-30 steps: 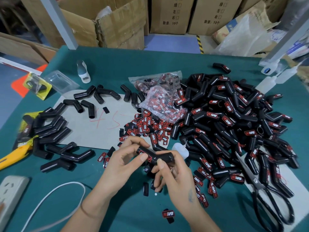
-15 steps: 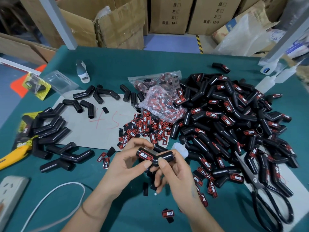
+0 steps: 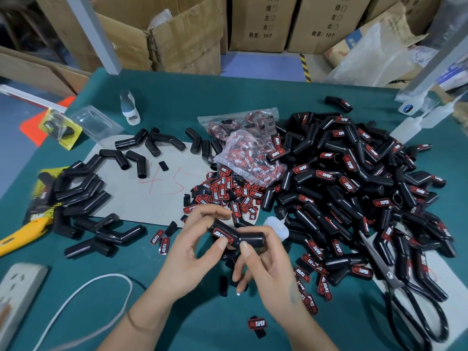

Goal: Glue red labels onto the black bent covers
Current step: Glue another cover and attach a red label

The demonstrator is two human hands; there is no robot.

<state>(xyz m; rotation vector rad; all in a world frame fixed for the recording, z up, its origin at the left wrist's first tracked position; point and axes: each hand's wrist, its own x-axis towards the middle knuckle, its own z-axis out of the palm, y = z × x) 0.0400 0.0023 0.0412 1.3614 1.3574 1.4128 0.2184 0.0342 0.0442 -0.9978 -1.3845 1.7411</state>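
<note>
A teal felt-like table top (image 3: 253, 102) carries everything, and a flat grey cardboard sheet (image 3: 141, 198) with red scrawled marks lies on its left half. On the right rises a large heap of glossy black bent plastic covers already bearing red labels (image 3: 354, 188); on the left lies a smaller, looser group of plain black bent covers without labels (image 3: 83, 196). Long black-handled steel scissors (image 3: 405, 295) rest at the right edge of the heap. A crinkled clear plastic bag stuffed with red labels (image 3: 243, 153) sits between the two groups, and below it spreads a scatter of loose small rectangular red-and-black labels (image 3: 228, 191). A small translucent white squeeze bottle with a thin nozzle (image 3: 277, 224) lies just beside the right hand.

Above the near middle of the table, both hands hold one shiny black bent tubular cover (image 3: 238, 235) between them, clear of the surface. The left hand (image 3: 187, 259) curls around its left arm, thumb tip pressing on the red label stuck there (image 3: 222, 233), which shows white lettering upside down. The right hand (image 3: 268, 272) pinches the plain right arm, thumb in front, other fingers curled behind and beneath.
</note>
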